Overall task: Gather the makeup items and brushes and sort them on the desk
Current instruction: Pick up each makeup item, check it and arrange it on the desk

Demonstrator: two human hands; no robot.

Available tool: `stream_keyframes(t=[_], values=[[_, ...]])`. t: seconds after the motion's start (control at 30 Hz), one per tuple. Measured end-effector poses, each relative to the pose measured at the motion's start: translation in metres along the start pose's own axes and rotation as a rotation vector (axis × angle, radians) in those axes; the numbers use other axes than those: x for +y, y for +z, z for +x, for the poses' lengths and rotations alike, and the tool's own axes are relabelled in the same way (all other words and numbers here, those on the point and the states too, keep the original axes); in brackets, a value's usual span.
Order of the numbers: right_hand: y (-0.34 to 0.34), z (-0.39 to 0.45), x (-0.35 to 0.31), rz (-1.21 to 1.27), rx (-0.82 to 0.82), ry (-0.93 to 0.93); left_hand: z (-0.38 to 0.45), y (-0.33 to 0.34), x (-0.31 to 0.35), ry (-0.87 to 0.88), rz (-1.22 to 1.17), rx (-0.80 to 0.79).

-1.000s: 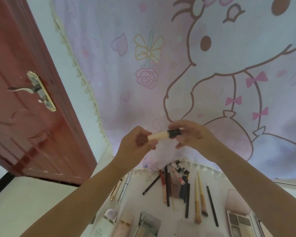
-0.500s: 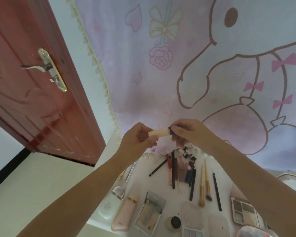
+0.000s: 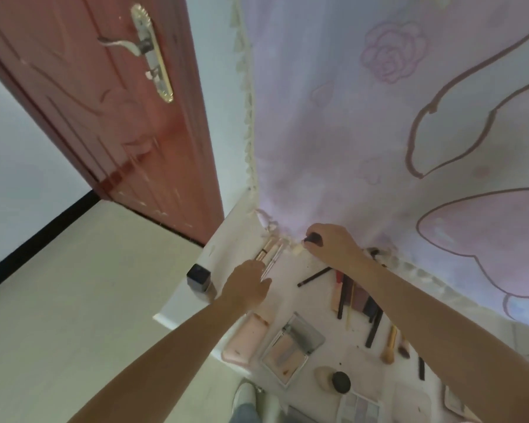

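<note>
R hand pinches dark-capped tube at worktop back edge, by curtain hem | L hand relaxed, fingers touching slim pens | risk — tube rolls off under hem if let go; brushes lie w/ sticks, mid-worktop.

I can read no lettering, brand, number or sign on anything before me; every surface is too blurred or plain.

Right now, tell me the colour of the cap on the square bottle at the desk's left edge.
Black, a glossy square cap, clearest in the head view.
</note>
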State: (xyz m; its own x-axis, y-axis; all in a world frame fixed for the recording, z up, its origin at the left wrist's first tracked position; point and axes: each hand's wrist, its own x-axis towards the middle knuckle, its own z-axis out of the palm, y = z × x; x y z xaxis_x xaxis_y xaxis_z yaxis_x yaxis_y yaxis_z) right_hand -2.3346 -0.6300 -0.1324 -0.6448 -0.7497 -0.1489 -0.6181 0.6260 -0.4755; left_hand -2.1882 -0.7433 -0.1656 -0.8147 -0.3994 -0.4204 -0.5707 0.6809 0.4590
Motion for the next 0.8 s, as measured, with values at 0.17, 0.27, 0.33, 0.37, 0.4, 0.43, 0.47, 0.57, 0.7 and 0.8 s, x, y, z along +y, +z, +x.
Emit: stream_keyframes(t=[0.17,0.27,0.33,0.37,0.4,0.43,0.47,0.57,0.7,0.8], values=[[0.046,0.026,-0.001,-0.201,-0.146,-0.027,0.008,0.03,-0.014,-0.007,0.259,-0.01],[0.057,0.035,-0.002,-0.255,-0.164,-0.029,0.012,0.041,-0.019,-0.03,0.276,-0.015],[0.061,0.038,-0.001,-0.269,-0.181,-0.02,0.014,0.046,-0.025,-0.043,0.267,-0.017],[0.062,0.038,0.0,-0.277,-0.191,-0.017,0.014,0.048,-0.027,-0.048,0.26,-0.021],[0.063,0.038,0.002,-0.282,-0.202,-0.012,0.014,0.049,-0.029,-0.052,0.254,-0.027],[0.062,0.038,0.003,-0.286,-0.209,-0.008,0.013,0.05,-0.031,-0.052,0.25,-0.033],[0.062,0.037,0.004,-0.288,-0.213,-0.003,0.013,0.051,-0.031,-0.048,0.248,-0.038],[0.065,0.037,0.002,-0.284,-0.214,-0.008,0.013,0.051,-0.035,-0.045,0.238,-0.033],[0.066,0.041,-0.001,-0.277,-0.197,-0.003,0.013,0.046,-0.031,-0.04,0.252,-0.039],[0.069,0.041,-0.002,-0.27,-0.207,0.01,0.012,0.041,-0.029,-0.037,0.261,-0.036]])
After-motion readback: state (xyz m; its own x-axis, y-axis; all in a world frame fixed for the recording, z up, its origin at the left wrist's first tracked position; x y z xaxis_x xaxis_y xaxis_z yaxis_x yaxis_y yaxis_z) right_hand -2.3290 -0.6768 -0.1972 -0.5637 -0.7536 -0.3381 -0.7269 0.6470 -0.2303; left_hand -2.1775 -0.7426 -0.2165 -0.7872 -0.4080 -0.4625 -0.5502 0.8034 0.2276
